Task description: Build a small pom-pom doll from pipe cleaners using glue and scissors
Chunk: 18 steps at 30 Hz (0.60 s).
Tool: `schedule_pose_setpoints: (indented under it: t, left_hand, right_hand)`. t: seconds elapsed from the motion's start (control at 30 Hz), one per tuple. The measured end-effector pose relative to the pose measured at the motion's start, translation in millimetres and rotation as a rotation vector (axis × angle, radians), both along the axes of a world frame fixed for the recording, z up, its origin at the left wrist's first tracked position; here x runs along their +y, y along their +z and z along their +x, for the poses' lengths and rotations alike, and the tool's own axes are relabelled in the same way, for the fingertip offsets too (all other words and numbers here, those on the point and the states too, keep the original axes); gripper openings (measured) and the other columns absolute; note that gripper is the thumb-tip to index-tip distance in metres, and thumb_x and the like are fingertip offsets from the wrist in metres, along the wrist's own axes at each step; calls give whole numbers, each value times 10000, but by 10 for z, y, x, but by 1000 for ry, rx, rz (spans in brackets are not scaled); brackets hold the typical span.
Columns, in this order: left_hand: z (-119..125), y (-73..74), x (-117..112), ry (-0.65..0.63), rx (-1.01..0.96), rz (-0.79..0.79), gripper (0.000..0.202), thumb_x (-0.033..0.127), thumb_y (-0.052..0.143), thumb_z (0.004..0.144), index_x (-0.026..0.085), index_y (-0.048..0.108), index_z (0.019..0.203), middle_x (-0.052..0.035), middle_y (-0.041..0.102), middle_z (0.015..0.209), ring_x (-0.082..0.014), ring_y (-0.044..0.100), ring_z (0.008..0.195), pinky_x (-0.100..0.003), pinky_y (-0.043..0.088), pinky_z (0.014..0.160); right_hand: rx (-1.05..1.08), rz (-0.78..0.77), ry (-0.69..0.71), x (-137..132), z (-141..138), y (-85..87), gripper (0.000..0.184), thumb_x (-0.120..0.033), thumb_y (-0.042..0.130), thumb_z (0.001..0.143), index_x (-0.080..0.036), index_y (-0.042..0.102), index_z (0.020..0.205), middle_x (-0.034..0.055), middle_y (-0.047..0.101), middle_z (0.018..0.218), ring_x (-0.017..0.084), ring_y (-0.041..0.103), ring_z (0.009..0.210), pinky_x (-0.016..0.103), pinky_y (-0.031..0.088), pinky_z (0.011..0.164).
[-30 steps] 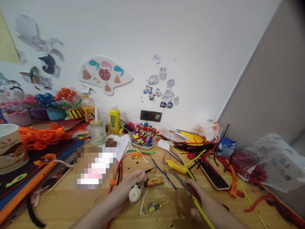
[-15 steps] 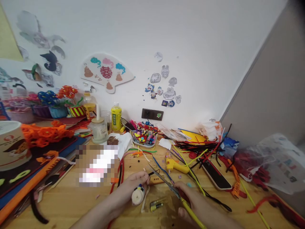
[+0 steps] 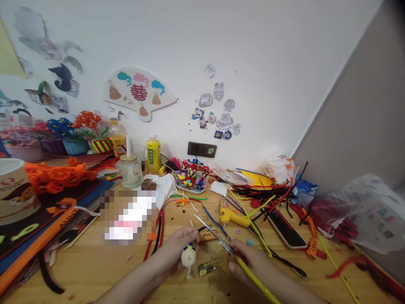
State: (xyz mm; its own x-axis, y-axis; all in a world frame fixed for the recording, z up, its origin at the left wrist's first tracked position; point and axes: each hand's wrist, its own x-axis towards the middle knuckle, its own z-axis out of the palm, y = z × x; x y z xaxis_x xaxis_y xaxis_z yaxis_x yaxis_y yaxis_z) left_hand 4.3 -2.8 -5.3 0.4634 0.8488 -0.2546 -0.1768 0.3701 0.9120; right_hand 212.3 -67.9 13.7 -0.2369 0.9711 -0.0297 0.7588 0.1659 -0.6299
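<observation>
My left hand is closed, its thumb and fingers pinched around a small fuzzy craft figure. The figure shows a cream coiled disc with dark blue and yellow bits above it. From the same fingertips a short black pipe cleaner sticks out to the right. My right hand grips a pair of scissors, with silver blades pointing up and left and a long yellow part running back below the hand. The blades pass close by the black pipe cleaner; whether they touch is unclear. A cream strand hangs below the figure.
A yellow glue gun lies beyond my right hand, near a dark phone-like slab. Small figures stand in a tray at the back. Black and red pipe cleaners are heaped right. A glass jar stands left.
The craft figure has shifted slightly right and turned in my left hand, so the cream strand beside it now shows mostly below. My right hand and the scissors have barely moved.
</observation>
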Motion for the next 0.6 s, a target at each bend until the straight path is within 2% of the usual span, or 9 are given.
schedule_pose_setpoints:
  t: [0.1,0.3,0.47,0.6]
  left_hand:
    - [31,-54,37,12,70,4,339,475,646,595,162,516,610,94,422,422,-43,314,345,-181,165,360]
    - [61,-149,127,-3,117,7,357,532,571,628,193,461,632,112,398,327,-28,241,240,-173,82,299]
    - [73,-208,180,-24,133,-17,372,549,567,610,203,433,631,117,369,264,-26,215,208,-161,59,292]
    - [68,-228,192,-26,151,-34,358,545,548,622,209,425,641,118,373,260,-29,217,203,-154,63,292]
  right_hand:
    - [-80,-61,26,119,-25,1,305,-432,481,749,-156,581,834,14,563,673,141,468,594,219,363,534]
    - [-199,-67,38,357,-28,9,316,-412,473,754,-140,634,749,48,600,700,167,507,604,250,383,556]
    - [-192,-92,16,408,-76,-11,337,-398,462,779,-140,646,664,31,568,569,149,464,513,248,331,468]
    - [-180,-95,-8,405,-111,-25,308,-414,522,736,-150,636,625,2,534,535,119,411,482,230,296,444]
